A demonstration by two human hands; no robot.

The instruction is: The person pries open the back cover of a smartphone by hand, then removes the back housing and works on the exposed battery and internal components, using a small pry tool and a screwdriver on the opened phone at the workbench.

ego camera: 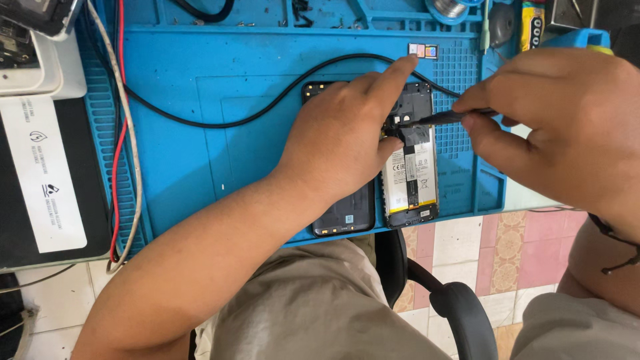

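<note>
While our left hand (347, 130) presses flat on the open phone (410, 167), forefinger stretched out, our right hand (553, 113) pinches a black tool (437, 119), tip touching phone.

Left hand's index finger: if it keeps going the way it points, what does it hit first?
Probably the small card tray lying on the blue mat. The left hand points its index up and to the right, its tip just short of the tray; whether it clears the mat is unclear.
</note>
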